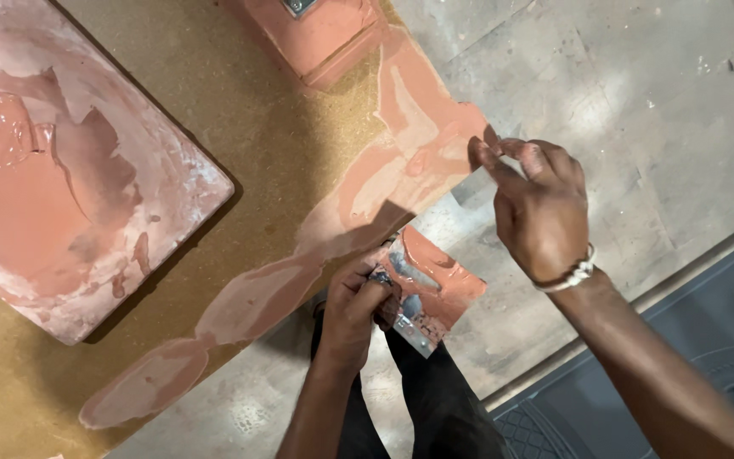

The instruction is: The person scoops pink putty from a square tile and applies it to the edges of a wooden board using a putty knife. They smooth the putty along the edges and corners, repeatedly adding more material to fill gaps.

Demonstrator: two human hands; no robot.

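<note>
Pink putty coats metal scraper (blade smeared); left hand clamped on it, right hand fingertips pinched together

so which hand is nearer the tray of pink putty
Left. The left hand, holding a putty-smeared scraper, is below the board edge, right of the tray. The right hand is farther right, fingertips at the board's smeared corner.

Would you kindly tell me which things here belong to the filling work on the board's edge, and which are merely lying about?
In the work:
- left hand holding putty knife
- right hand at the corner
- board, pink filler along its edge
- filler tray

Lying about:
- pink-smeared block
- grey mat
- concrete floor
</note>
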